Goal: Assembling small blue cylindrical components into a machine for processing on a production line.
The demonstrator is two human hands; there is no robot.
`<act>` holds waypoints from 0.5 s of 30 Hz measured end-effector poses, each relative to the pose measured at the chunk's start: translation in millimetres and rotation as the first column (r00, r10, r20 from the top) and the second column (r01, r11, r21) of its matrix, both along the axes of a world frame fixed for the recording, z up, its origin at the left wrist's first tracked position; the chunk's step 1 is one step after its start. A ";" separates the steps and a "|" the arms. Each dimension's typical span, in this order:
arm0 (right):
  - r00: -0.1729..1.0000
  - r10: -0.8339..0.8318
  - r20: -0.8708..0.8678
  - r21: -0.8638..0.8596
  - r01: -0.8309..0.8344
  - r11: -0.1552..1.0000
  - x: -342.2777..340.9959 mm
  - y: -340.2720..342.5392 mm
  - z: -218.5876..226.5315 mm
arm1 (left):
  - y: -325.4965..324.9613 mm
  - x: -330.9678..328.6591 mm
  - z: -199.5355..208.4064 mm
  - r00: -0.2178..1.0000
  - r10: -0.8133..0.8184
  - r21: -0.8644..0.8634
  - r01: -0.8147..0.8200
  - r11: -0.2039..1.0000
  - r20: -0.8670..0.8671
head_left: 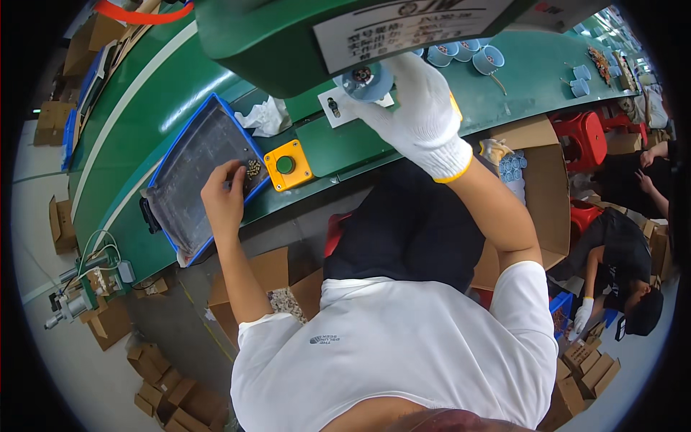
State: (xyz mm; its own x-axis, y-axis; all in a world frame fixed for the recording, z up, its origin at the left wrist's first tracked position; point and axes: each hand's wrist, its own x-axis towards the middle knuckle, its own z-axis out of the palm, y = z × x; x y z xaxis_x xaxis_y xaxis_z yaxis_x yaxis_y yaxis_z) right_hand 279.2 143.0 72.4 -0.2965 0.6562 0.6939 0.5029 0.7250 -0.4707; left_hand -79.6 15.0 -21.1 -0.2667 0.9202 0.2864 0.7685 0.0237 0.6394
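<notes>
Cup (367,86), pale blue, sat below the green machine (270,47), gripped by the gloved right hand (421,119), over a pale plate (333,111). The bare left hand (223,193) was at the blue-rimmed tray (196,158), its bent fingers just beside small brass-coloured pieces (253,169); whether they pinched one could not be told. A yellow button box (286,165) stood beside the tray, more blue cups (489,60) farther along the bench (525,90).

white label, black print (410,29): green machine (263,57) | small dark lettering (323,339): white shirt (432,345)
</notes>
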 end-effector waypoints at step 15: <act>1.000 0.013 0.022 -0.017 -0.013 1.000 -0.8 0.7 1.0 | -2.5 -0.2 0.2 1.000 -0.013 0.005 0.014 1.000 -0.025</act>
State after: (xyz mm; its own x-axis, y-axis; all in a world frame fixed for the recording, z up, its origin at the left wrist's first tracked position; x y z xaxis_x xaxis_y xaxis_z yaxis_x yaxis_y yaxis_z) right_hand 278.3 143.7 73.4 -0.3201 0.6641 0.6757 0.5038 0.7233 -0.4722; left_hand -79.8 12.5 -20.9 -0.2469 0.9221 0.2980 0.7845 0.0096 0.6201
